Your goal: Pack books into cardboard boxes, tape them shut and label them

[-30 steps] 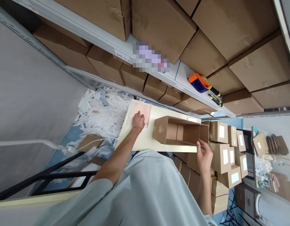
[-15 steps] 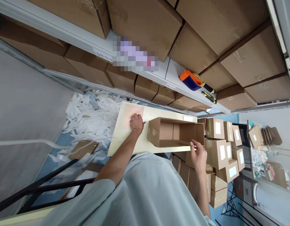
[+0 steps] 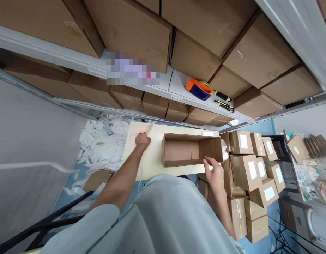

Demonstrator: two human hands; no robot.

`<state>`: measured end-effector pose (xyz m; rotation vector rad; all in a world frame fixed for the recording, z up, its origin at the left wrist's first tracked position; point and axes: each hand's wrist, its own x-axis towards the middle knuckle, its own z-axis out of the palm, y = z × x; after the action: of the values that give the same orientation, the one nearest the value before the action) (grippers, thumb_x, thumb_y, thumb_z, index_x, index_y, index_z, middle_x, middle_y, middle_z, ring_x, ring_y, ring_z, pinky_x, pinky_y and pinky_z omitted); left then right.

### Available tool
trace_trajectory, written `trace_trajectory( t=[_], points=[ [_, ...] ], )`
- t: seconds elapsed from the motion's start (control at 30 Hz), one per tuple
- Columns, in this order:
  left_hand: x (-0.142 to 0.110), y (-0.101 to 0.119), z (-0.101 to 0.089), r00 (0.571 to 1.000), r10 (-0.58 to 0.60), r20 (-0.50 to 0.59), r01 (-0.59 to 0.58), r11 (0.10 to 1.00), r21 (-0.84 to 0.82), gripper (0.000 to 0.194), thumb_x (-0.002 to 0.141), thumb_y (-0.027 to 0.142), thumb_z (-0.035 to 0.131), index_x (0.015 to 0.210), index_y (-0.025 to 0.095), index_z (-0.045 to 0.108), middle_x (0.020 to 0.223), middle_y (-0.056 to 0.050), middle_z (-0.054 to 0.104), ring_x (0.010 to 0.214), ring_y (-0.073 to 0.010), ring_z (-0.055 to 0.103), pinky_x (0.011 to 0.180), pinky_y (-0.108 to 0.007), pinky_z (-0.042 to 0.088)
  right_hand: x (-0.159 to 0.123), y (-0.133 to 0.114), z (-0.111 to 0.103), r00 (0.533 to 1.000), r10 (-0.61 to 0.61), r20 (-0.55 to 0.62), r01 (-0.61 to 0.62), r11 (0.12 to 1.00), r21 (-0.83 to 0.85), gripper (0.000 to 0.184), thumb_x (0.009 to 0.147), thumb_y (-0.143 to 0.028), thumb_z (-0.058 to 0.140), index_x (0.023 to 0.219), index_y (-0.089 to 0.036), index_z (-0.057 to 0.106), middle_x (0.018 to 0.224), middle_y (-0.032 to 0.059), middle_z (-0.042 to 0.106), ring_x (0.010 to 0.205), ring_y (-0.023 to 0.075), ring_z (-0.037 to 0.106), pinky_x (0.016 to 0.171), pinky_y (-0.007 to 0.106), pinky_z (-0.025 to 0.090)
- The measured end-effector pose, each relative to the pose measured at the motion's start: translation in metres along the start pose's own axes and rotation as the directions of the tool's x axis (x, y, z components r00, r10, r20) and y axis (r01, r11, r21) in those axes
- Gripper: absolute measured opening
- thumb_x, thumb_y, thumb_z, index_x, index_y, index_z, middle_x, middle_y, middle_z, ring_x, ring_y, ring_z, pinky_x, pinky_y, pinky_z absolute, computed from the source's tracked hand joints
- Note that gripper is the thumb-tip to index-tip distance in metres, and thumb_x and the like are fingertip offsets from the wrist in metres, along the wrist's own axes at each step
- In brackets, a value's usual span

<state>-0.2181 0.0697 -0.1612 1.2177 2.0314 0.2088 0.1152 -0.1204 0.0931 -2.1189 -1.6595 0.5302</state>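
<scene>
An open, empty cardboard box [image 3: 179, 151] lies on a small cream table [image 3: 155, 165]. My right hand [image 3: 214, 173] has its fingers curled on the box's near right edge. Resting to the left of the box, my left hand [image 3: 142, 140] is closed in a loose fist on a pale pink sheet [image 3: 142, 128] on the table top. Whether its fingers hold anything cannot be made out.
Metal shelves [image 3: 176, 84] stacked with brown cartons stand behind the table. An orange and blue tape dispenser [image 3: 198, 89] and a yellow-black tool [image 3: 223, 104] lie on a shelf. Labelled small boxes [image 3: 251, 165] pile up at right. Shredded white paper [image 3: 104, 141] covers the floor at left.
The view has shifted, so everything sits lower and more leftward. My right hand slid left along the box's near edge. My left hand stayed on the pink sheet.
</scene>
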Motion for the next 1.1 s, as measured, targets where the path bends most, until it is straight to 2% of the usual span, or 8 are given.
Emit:
trace_trajectory(
  t=[0.1, 0.27, 0.37, 0.47, 0.67, 0.83, 1.0, 1.1],
  points=[
    [-0.013, -0.002, -0.036, 0.998, -0.035, -0.047, 0.033, 0.998, -0.056, 0.046, 0.066, 0.022, 0.07, 0.109, 0.011, 0.079, 0.104, -0.026, 0.079, 0.114, -0.0458, 0.075, 0.103, -0.053, 0.06, 0.008, 0.009, 0.0, 0.998, -0.05, 0.029, 0.047, 0.996, 0.079, 0.049, 0.11, -0.06, 0.053, 0.117, -0.023, 0.085, 0.116, 0.0142, 0.087, 0.103, 0.0329, 0.085, 0.092, 0.044, 0.068],
    [-0.066, 0.019, -0.11, 0.964, 0.016, -0.264, -0.093, 0.955, -0.282, 0.057, 0.076, 0.025, 0.062, 0.131, 0.014, 0.076, 0.118, -0.018, 0.084, 0.122, -0.0368, 0.078, 0.107, -0.046, 0.063, 0.034, 0.003, -0.01, 0.983, -0.163, 0.082, 0.13, 0.943, 0.308, 0.041, 0.108, -0.054, 0.059, 0.116, -0.025, 0.086, 0.115, 0.0113, 0.087, 0.104, 0.0304, 0.085, 0.095, 0.042, 0.069],
    [-0.125, 0.05, -0.149, 0.929, 0.052, -0.366, -0.308, 0.657, -0.688, 0.061, 0.076, 0.035, 0.072, 0.135, 0.018, 0.074, 0.116, -0.014, 0.085, 0.112, -0.0344, 0.082, 0.101, -0.047, 0.068, 0.05, -0.02, -0.022, 0.96, -0.255, 0.112, 0.169, 0.853, 0.494, 0.037, 0.107, -0.051, 0.062, 0.12, -0.026, 0.086, 0.12, 0.0086, 0.087, 0.111, 0.0289, 0.084, 0.102, 0.043, 0.069],
    [-0.193, 0.089, -0.165, 0.904, 0.159, -0.397, -0.426, 0.417, -0.803, 0.064, 0.072, 0.04, 0.088, 0.131, 0.019, 0.077, 0.122, -0.012, 0.085, 0.118, -0.0322, 0.081, 0.106, -0.041, 0.067, 0.059, -0.05, -0.036, 0.92, -0.383, 0.084, 0.247, 0.733, 0.634, 0.037, 0.109, -0.05, 0.063, 0.13, -0.028, 0.084, 0.139, 0.008, 0.082, 0.133, 0.0292, 0.077, 0.116, 0.046, 0.063],
    [-0.271, 0.144, -0.129, 0.953, 0.261, -0.151, -0.215, 0.236, -0.948, 0.073, 0.059, 0.04, 0.107, 0.123, 0.016, 0.081, 0.118, -0.016, 0.086, 0.118, -0.0366, 0.082, 0.095, -0.039, 0.072, 0.07, -0.061, -0.041, 0.926, -0.378, 0.009, 0.264, 0.663, 0.701, 0.079, 0.099, -0.064, 0.079, 0.166, -0.03, 0.055, 0.179, 0.0094, 0.048, 0.168, 0.0317, 0.045, 0.138, 0.05, 0.043],
    [-0.282, 0.153, -0.084, 0.953, 0.301, -0.03, -0.094, 0.2, -0.975, 0.072, 0.058, 0.037, 0.108, 0.123, 0.016, 0.083, 0.12, -0.016, 0.086, 0.12, -0.0377, 0.081, 0.098, -0.04, 0.071, 0.075, -0.022, -0.032, 0.916, -0.326, 0.232, -0.049, 0.485, 0.873, 0.064, 0.097, -0.072, 0.075, 0.142, -0.029, 0.059, 0.149, 0.0111, 0.071, 0.13, 0.0284, 0.076, 0.111, 0.044, 0.064],
    [-0.289, 0.159, -0.063, 0.937, 0.344, 0.064, -0.008, 0.205, -0.979, 0.074, 0.061, 0.035, 0.106, 0.128, 0.014, 0.082, 0.128, -0.019, 0.084, 0.123, -0.0387, 0.08, 0.102, -0.043, 0.07, 0.071, 0.005, -0.03, 0.955, -0.148, 0.258, -0.181, 0.399, 0.899, 0.066, 0.083, -0.071, 0.091, 0.122, -0.029, 0.058, 0.14, 0.0085, 0.072, 0.137, 0.0268, 0.069, 0.115, 0.038, 0.06],
    [-0.29, 0.162, -0.059, 0.932, 0.352, 0.087, 0.012, 0.209, -0.978, 0.075, 0.065, 0.037, 0.104, 0.132, 0.015, 0.08, 0.131, -0.019, 0.083, 0.123, -0.0382, 0.08, 0.103, -0.043, 0.07, 0.069, 0.014, -0.029, 0.911, -0.054, 0.409, -0.378, 0.29, 0.879, 0.075, 0.074, -0.071, 0.098, 0.123, -0.027, 0.063, 0.128, 0.0096, 0.079, 0.124, 0.0289, 0.076, 0.107, 0.042, 0.064]
  ],
)
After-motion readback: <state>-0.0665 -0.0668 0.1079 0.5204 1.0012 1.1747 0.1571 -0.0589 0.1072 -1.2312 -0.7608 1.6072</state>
